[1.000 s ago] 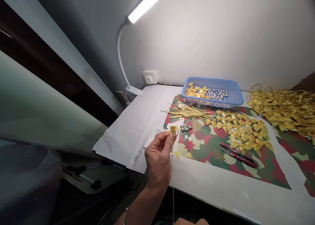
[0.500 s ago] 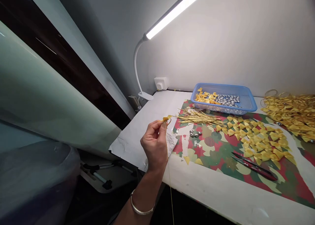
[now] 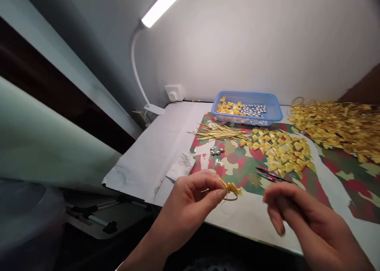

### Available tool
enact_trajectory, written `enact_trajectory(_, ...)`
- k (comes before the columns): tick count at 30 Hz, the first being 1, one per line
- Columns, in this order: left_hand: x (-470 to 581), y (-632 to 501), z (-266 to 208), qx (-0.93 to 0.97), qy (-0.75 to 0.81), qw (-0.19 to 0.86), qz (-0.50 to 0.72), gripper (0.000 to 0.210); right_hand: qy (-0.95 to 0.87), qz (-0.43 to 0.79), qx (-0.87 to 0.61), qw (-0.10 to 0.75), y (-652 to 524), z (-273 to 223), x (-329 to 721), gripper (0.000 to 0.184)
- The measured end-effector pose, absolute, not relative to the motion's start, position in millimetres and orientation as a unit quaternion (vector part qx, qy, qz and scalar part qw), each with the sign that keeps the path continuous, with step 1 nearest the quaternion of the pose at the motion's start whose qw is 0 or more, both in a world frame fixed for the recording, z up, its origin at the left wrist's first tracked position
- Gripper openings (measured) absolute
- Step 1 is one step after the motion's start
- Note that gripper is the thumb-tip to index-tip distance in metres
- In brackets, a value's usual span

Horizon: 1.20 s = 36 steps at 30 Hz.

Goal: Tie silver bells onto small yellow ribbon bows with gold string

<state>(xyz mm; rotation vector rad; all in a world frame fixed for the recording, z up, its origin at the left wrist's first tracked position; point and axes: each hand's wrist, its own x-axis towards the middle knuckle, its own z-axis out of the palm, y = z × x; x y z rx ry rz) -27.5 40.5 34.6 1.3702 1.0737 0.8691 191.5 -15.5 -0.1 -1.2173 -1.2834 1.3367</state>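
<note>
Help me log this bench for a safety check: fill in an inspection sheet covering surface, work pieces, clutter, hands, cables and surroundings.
Surface: white table, partly covered by a patterned sheet.
Work pieces: looped yellow bow in the left hand; loose bows, gold ties and silver beads on the sheet; blue basket holding more bows and beads; yellow heap at right.
Clutter: crumpled paper at the sheet's left edge; scissors near the right hand, handles hidden.
Hands: left pinches the bow; right is apart from it, blurred, grip unclear.
Cables: white cord beside the foot of the lamp; its run can't be traced.
Surroundings: lamp lit; plain wall; white wall box.
</note>
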Motion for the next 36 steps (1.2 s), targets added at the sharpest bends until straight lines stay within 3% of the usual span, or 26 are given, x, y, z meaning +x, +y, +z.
enact_trajectory(2, -20.7, 33.2, 35.6, 0.579, 0.443, 0.591, 0.344, 0.012, -0.572, 0.437, -0.509, 0.472, -8.3, 2.4, 187.7, 0.018)
enact_trajectory(5, -14.4, 28.3, 32.6, 0.584, 0.44, 0.607, 0.312, 0.014, -0.619, 0.41, -0.506, 0.439, -3.9, 2.3, 176.9, 0.018)
enact_trajectory(11, -9.9, 22.0, 30.6, 0.579, 0.463, 0.603, 0.295, 0.013, -0.614, 0.459, -0.512, 0.388, -8.3, 0.2, 168.7, 0.024)
enact_trajectory(16, -8.9, 20.1, 26.3, 0.488, 0.448, 0.683, 0.307, 0.007, -0.526, 0.576, -0.498, 0.38, -5.8, -1.7, 173.0, 0.029)
enact_trajectory(20, -9.5, 20.2, 25.9, 0.417, 0.418, 0.747, 0.306, 0.023, -0.489, 0.616, -0.475, 0.395, -4.3, -4.7, 174.4, 0.029)
enact_trajectory(28, -11.3, 20.5, 28.6, 0.461, 0.44, 0.717, 0.283, 0.024, -0.526, 0.587, -0.481, 0.384, -5.5, -5.2, 172.8, 0.029)
enact_trajectory(31, -17.3, 16.9, 26.7, 0.527, 0.473, 0.651, 0.275, 0.047, -0.547, 0.568, -0.494, 0.366, -6.4, -7.7, 173.2, 0.029)
enact_trajectory(36, -23.8, 13.5, 23.6, 0.62, 0.483, 0.57, 0.238, 0.031, -0.581, 0.539, -0.499, 0.351, -8.3, -10.9, 171.8, 0.03)
